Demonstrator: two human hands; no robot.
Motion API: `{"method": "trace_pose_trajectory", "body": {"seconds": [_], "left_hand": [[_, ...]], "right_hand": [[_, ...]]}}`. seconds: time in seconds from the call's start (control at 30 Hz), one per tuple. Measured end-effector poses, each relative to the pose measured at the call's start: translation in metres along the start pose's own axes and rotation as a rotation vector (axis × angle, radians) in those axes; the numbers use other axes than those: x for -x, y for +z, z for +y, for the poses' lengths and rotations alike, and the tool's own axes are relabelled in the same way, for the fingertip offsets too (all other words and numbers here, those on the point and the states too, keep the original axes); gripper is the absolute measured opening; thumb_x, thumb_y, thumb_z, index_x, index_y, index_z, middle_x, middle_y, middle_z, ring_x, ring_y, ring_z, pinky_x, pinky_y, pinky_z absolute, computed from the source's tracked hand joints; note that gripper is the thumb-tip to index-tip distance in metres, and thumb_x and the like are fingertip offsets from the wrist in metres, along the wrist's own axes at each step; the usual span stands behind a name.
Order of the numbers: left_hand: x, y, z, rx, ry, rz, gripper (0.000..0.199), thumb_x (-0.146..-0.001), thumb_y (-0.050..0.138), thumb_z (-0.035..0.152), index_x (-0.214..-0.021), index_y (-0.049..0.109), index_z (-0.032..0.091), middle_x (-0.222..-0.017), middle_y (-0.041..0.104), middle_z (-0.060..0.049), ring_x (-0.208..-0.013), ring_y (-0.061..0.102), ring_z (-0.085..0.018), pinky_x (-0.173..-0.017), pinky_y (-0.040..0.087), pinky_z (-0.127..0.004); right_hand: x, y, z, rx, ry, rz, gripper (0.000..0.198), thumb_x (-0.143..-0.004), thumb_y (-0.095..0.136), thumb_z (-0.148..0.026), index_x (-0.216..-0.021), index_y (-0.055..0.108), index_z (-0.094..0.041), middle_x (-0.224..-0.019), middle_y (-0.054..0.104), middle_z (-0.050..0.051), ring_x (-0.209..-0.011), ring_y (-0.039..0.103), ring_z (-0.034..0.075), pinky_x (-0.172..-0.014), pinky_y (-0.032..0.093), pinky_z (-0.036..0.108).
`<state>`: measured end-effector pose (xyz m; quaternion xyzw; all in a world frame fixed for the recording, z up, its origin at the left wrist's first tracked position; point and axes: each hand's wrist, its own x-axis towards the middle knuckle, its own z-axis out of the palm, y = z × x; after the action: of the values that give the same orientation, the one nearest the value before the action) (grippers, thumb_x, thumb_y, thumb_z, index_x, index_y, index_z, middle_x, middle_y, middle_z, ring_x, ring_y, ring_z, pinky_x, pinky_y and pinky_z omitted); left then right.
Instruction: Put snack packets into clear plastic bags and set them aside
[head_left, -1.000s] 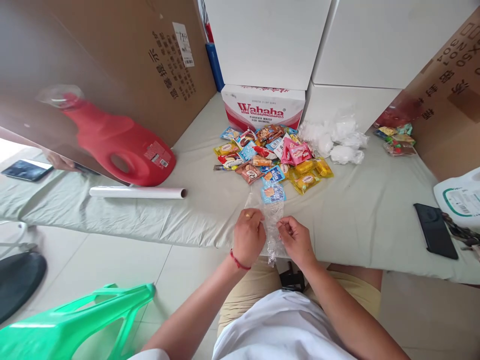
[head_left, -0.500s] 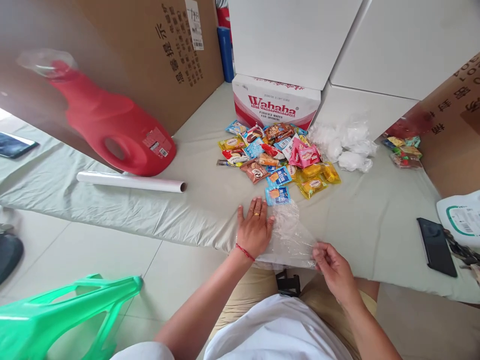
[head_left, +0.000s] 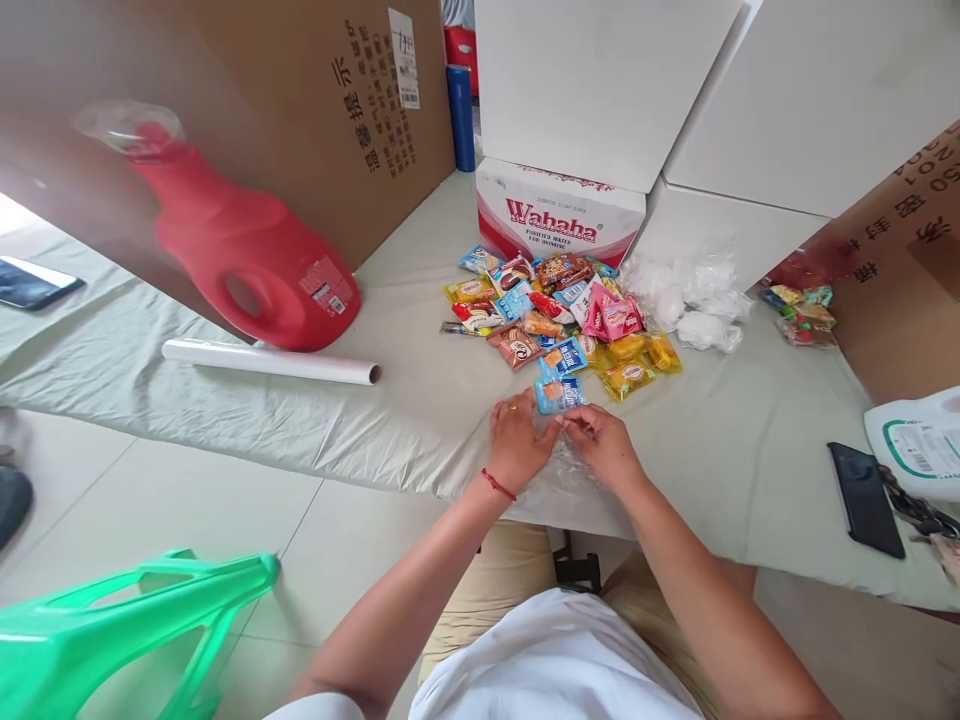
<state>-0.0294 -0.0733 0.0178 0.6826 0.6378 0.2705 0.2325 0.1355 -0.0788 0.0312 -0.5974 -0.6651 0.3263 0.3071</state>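
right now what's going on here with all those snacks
A seated person has both hands on a clear plastic bag at the near edge of a cloth-covered surface. The left hand and right hand meet at the bag's far end, fingers pinching the film. Just beyond lies a blue snack packet, and behind it a pile of wrapped snacks in front of a Wahaha box. A red jug and a white roll lie to the left.

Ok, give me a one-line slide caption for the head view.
Both hands, left hand and right hand, pinch a clear plastic bag beside a snack pile.
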Motion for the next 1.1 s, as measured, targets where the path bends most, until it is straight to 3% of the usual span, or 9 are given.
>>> {"method": "trace_pose_trajectory", "body": {"seconds": [0.13,0.23,0.4,0.63,0.87,0.97,1.1], "left_hand": [[-0.01,0.002,0.001,0.179,-0.024,-0.117,0.015,-0.094,0.058,0.032,-0.093,0.067,0.02,-0.079,0.069,-0.003,-0.086,0.065,-0.022,-0.085,0.049,-0.035],[-0.009,0.005,-0.001,0.282,0.017,-0.069,0.019,-0.095,0.053,0.028,-0.08,0.061,0.021,-0.076,0.064,-0.001,-0.08,0.061,-0.018,-0.078,0.046,-0.03],[-0.002,0.003,0.002,0.402,0.0,0.055,0.019,-0.099,0.044,0.032,-0.084,0.053,0.023,-0.088,0.064,-0.003,-0.083,0.061,-0.018,-0.077,0.047,-0.029],[0.007,-0.007,0.0,0.369,-0.191,0.111,0.022,-0.105,0.029,0.04,-0.094,0.043,0.027,-0.064,0.054,0.005,-0.057,0.06,-0.017,-0.065,0.045,-0.029],[0.004,-0.022,-0.01,0.418,-0.289,-0.023,0.02,-0.104,0.029,0.04,-0.095,0.04,0.027,-0.058,0.051,0.008,-0.048,0.058,-0.017,-0.057,0.045,-0.028],[-0.002,-0.023,-0.009,0.262,-0.306,-0.047,0.02,-0.104,0.028,0.037,-0.099,0.044,0.026,-0.058,0.053,0.005,-0.052,0.061,-0.02,-0.059,0.044,-0.029],[-0.011,-0.017,-0.004,-0.093,-0.258,-0.036,0.024,-0.104,0.033,0.036,-0.112,0.051,0.022,-0.076,0.067,-0.006,-0.078,0.071,-0.029,-0.071,0.046,-0.035]], "right_hand": [[0.007,-0.006,-0.001,-0.15,0.034,0.092,0.028,-0.092,0.059,-0.045,-0.092,0.074,-0.021,-0.088,0.071,0.004,-0.078,0.063,0.018,-0.074,0.049,0.029],[0.014,-0.018,0.001,-0.193,0.087,0.182,0.035,-0.093,0.058,-0.051,-0.092,0.074,-0.019,-0.086,0.071,0.004,-0.078,0.063,0.019,-0.074,0.05,0.029],[0.026,-0.031,0.012,-0.271,0.155,0.298,0.043,-0.091,0.06,-0.06,-0.095,0.073,-0.019,-0.078,0.068,0.003,-0.067,0.059,0.016,-0.064,0.05,0.027],[0.036,-0.045,0.036,-0.368,0.27,0.424,0.05,-0.088,0.059,-0.07,-0.094,0.065,-0.02,-0.059,0.054,-0.004,-0.05,0.052,0.013,-0.048,0.042,0.023],[0.037,-0.083,0.056,-0.49,0.435,0.371,0.057,-0.07,0.074,-0.072,-0.089,0.064,-0.019,-0.054,0.048,-0.007,-0.042,0.043,0.01,-0.038,0.028,0.022],[0.032,-0.089,0.072,-0.426,0.466,0.338,0.056,-0.071,0.071,-0.072,-0.085,0.064,-0.019,-0.052,0.045,-0.008,-0.041,0.039,0.01,-0.038,0.025,0.023],[0.028,-0.094,0.086,-0.031,0.378,0.342,0.047,-0.086,0.057,-0.063,-0.09,0.067,-0.018,-0.062,0.057,-0.001,-0.051,0.049,0.014,-0.052,0.042,0.028]]}}
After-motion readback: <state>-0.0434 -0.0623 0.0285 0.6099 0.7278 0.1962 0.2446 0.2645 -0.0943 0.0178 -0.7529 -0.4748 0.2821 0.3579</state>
